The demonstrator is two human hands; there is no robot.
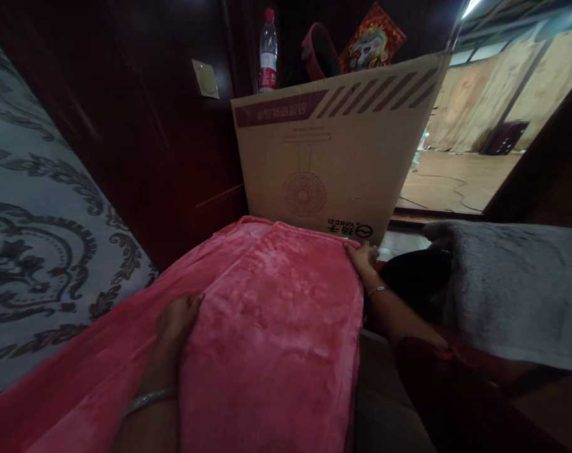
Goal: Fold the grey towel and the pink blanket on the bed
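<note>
Pink blanket (276, 327), cardboard box (335, 157) behind

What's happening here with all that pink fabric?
A person is handling a pink fleece blanket spread out before them. Their left hand lies flat against the edge of a folded layer, and their right hand grips the blanket's far corner. Just beyond stands a cardboard box with a fan printed on it, upside down, and a grey blanket lies to the right.
</note>
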